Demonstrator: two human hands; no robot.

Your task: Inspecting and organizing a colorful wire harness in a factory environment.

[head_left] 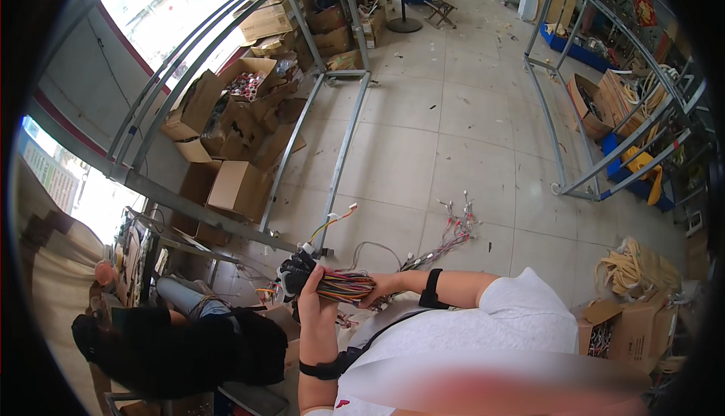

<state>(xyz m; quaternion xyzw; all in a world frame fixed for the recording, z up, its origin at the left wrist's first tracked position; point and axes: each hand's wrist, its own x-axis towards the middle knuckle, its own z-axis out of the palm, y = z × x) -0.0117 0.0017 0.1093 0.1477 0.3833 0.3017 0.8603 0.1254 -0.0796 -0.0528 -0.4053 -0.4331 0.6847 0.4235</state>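
A thick bundle of multicoloured wires, a wire harness, lies across the front of my body. My left hand is closed around its left end, next to a cluster of black parts; a white connector sits on top. A thin yellow wire sticks up from that end to a small plug. My right hand is wrapped round the bundle's other side, its fingers partly hidden. Beyond it, loose harness branches with small white and red connectors spread out over the floor.
To the left a person in black is close beside me. Metal rack frames stand at the left and right. Cardboard boxes pile up by the window. A coil of pale cord and an open carton are at right.
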